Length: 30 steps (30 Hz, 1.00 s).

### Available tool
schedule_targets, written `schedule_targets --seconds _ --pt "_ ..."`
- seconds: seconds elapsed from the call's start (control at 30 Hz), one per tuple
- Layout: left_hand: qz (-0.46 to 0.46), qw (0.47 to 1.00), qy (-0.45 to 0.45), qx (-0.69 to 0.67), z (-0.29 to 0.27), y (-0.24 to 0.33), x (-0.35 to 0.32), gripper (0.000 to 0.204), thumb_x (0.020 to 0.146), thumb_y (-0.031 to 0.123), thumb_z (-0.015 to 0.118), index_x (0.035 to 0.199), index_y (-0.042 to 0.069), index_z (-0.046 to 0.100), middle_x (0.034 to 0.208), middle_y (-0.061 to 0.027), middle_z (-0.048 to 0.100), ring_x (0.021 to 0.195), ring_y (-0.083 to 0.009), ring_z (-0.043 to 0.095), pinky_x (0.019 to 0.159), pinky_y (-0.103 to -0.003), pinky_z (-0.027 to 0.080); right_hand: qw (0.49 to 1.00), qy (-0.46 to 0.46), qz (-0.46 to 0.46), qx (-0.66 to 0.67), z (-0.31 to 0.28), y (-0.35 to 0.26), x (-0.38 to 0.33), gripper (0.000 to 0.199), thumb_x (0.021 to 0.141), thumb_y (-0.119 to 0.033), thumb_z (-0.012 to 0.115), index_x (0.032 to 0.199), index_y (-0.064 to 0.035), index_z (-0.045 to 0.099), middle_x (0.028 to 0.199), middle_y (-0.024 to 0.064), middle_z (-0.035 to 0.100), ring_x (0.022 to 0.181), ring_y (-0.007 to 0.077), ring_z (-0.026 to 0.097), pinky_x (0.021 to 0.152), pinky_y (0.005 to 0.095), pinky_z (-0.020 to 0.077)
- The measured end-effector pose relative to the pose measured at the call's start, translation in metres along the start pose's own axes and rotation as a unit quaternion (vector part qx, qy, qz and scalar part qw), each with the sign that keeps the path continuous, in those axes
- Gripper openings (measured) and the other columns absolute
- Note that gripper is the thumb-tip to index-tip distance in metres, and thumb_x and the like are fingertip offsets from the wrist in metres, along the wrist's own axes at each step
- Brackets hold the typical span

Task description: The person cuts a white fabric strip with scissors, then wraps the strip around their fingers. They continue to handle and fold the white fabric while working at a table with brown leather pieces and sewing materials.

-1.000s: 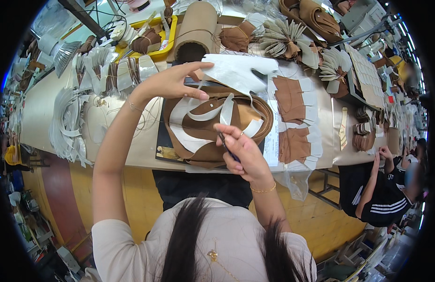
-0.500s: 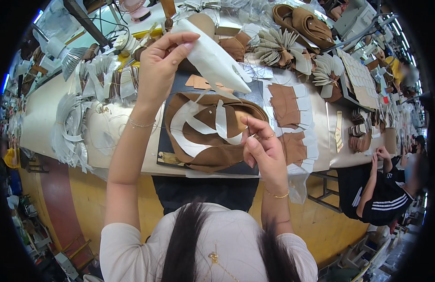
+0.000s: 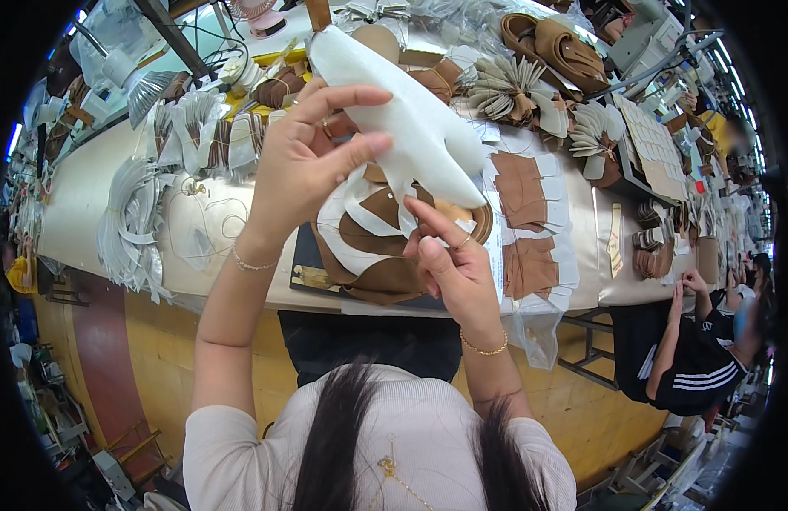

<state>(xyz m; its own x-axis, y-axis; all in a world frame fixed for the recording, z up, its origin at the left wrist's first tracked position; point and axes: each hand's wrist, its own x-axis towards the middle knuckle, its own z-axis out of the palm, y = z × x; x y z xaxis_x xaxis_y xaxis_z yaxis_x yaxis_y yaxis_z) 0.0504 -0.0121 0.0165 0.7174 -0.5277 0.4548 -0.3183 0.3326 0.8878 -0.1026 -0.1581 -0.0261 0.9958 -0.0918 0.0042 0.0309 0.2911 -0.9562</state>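
While the left hand (image 3: 313, 162) pinches a white sheet (image 3: 415, 111) between thumb and fingers, the right hand (image 3: 452, 266) curls half-closed near its lower edge, any hold unclear. Brown pieces (image 3: 379, 283) lie below.

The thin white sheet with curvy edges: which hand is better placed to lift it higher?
Probably the left: the left hand holds the thin white sheet, while the right hand is lower, near the sheet's bottom edge.

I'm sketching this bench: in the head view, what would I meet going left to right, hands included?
White strip bundle, left hand, right hand, flat brown pieces, slim pale strip, co-worker's hands.
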Motion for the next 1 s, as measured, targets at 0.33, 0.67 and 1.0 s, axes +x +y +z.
schedule_targets --seconds 0.33,0.67,1.0 --pt "-0.091 0.993 -0.054 -0.044 0.003 0.016 -0.012 0.062 0.079 -0.007 0.068 0.134 -0.003 0.040 0.121 -0.0072 0.037 0.105 -0.0185 0.053 0.084 -0.028 0.056 0.999 0.011 0.001 0.049 0.005 0.006 -0.004 0.043 0.097 -0.024 0.053 0.131 0.0033 0.046 0.091 0.0064 0.056 0.053 0.0036 0.039 0.046 0.0181 0.0314" --pt "-0.119 0.987 -0.110 -0.023 0.008 0.016 -0.021 0.063 0.079 -0.010 0.065 0.136 -0.002 0.038 0.117 -0.0075 0.034 0.104 -0.0182 0.056 0.083 -0.024 0.057 0.979 -0.011 0.022 0.205 0.011 0.016 0.000 0.031 0.096 -0.022 0.057 0.115 0.0006 0.049 0.094 0.0092 0.055 0.049 0.0045 0.038 0.041 0.0182 0.0314" --pt "-0.125 0.984 -0.128 0.001 0.009 0.018 -0.024 0.063 0.080 -0.011 0.062 0.137 -0.002 0.037 0.117 -0.0088 0.033 0.105 -0.0191 0.057 0.080 -0.023 0.057 0.967 -0.010 0.044 0.252 0.012 0.020 -0.002 0.027 0.097 -0.020 0.054 0.115 -0.0003 0.050 0.094 0.0077 0.054 0.044 0.0019 0.034 0.035 0.0157 0.0266"
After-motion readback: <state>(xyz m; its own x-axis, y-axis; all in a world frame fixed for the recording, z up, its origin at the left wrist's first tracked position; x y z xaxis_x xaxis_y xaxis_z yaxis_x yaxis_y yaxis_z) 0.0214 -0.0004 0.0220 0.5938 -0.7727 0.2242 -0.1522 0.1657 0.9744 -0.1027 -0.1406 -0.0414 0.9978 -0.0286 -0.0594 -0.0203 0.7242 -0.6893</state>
